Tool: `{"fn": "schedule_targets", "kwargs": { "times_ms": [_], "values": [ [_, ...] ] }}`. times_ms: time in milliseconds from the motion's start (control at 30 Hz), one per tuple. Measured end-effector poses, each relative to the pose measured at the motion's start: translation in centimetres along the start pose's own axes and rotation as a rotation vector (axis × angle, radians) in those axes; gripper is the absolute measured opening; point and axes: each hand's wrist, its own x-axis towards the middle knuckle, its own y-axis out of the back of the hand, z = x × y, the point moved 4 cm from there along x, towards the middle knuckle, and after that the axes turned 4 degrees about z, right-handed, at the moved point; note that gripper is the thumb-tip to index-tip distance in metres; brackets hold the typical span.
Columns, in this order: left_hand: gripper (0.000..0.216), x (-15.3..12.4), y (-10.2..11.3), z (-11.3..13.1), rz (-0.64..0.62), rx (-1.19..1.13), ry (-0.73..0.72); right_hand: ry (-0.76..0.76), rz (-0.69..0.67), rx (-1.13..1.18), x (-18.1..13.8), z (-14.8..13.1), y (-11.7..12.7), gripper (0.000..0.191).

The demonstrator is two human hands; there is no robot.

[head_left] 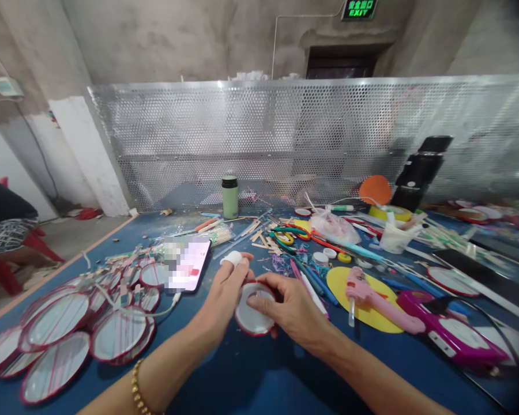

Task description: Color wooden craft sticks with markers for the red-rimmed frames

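Observation:
My right hand (pixel 288 300) grips a small round disc (pixel 253 317) with a pale, glossy face and a red rim. Its thumb lies across the face, and the other fingers go behind the edge. Close against the disc's upper left rim is my left hand (pixel 229 282), its fingers drawn together; what is between them is hidden. A white wrap (pixel 232 258) covers one left finger. Left of that hand, a lit phone (pixel 194 265) leans with a white cable plugged in. Similar larger red-rimmed discs (pixel 58 320) lie in an overlapping pile at the left.
A pink hot glue gun (pixel 372 302) rests on a yellow disc (pixel 337 279), beside a magenta device (pixel 452 334). Scissors (pixel 289 233), pens (pixel 318 282) and wooden sticks (pixel 263 237) clutter the middle. A green bottle (pixel 230 199) stands before a perforated metal screen (pixel 242 132). Another person (pixel 8 225) sits at far left.

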Motion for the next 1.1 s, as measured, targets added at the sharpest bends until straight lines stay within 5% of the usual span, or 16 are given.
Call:
{"fn": "schedule_targets", "kwargs": {
  "times_ms": [167, 267, 467, 633, 867, 1100],
  "values": [
    [0.036, 1.2, 1.3, 1.0, -0.321, 0.272, 0.013, 0.007, 0.099, -0.149, 0.3, -0.4, 2.2, 0.029],
    [0.021, 1.2, 1.2, 0.6, -0.396, 0.327, -0.020, 0.038, 0.098, -0.227, 0.2, -0.8, 2.4, 0.027],
    [0.017, 0.7, 0.1, -0.8, -0.292, 0.317, -0.012, 0.135, 0.131, -0.256, 0.1, -1.4, 2.2, 0.022],
    [0.017, 0.6, -0.2, -0.4, -0.170, 0.194, -0.030, 0.009, 0.088, 0.033, 0.2, -1.5, 1.7, 0.036],
    [0.024, -0.1, -1.1, 0.4, -0.079, 0.026, -0.011, 0.002, 0.049, 0.377, 0.1, -1.4, -0.3, 0.031],
    [0.025, 0.1, -1.0, -0.2, -0.039, 0.028, -0.025, 0.011, 0.077, 0.470, 0.4, 0.1, -0.9, 0.038]
  ]
}}
